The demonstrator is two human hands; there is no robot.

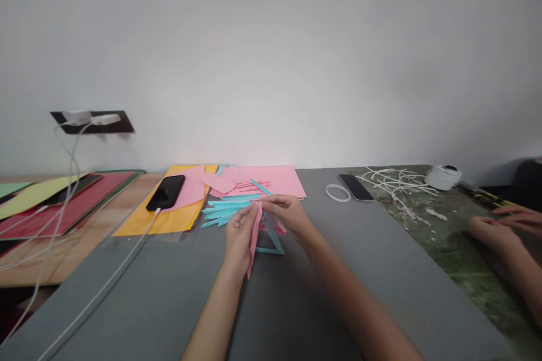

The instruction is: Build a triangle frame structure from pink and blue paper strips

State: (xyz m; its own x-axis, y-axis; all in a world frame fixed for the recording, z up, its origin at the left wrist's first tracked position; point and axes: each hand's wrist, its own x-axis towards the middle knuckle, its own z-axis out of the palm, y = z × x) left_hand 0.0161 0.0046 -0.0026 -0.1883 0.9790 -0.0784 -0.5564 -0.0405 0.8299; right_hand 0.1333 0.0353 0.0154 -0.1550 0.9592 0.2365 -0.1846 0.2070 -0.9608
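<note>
Shaping the pink strip (253,241) appears the current step. Left hand (239,232) and right hand (287,211) pinch its upper end, each grip narrow, above the worktop (161,304). Next move likely requires aligned fingertip pressure.

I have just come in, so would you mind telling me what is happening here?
A person's left hand and right hand are pinching a folded pink paper strip near its upper end. A bent blue paper strip shows just below; whether it is attached is unclear. Loose, narrow light-blue paper strips lie beyond the left hand. Off to the right, another person's hands are above a green patterned surface.
</note>
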